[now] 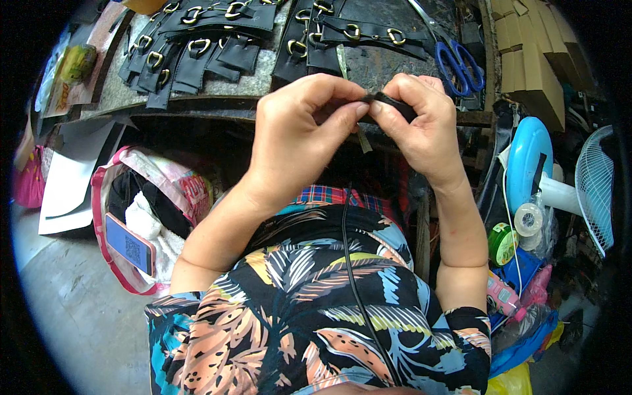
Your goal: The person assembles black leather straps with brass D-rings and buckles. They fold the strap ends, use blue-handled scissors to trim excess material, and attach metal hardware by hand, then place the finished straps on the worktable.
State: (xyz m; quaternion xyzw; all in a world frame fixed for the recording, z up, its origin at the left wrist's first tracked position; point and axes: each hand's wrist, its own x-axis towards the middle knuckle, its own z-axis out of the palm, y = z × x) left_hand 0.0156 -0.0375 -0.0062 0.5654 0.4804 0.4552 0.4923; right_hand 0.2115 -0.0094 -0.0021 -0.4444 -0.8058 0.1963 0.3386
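The workbench [388, 66] spans the top of the view and forms the main support surface. Cardboard boxes [533, 79] are stacked at its right end, apparently to keep the middle accessible. Black straps [172, 72] with metal D-shaped rings lie overlapped on the left and centre of the bench; the grouping probably keeps like parts together and within reach. The left hand [299, 118] and right hand [421, 115] are raised at the front edge of the bench, between the body and the straps, likely for a close view of the work. Both hands are narrowed to a pinch, thumbs against fingers, with fingertips nearly meeting. Scissors [454, 49] with blue handles lie beyond the right hand, handles toward the person, presumably for ready pickup. The small black piece [398, 106] is held between both hands; the two-sided grip appears to steady it. Its exact form is hidden by the fingers. A pale narrow strip [363, 140] hangs just below the fingertips; its attachment cannot be determined.
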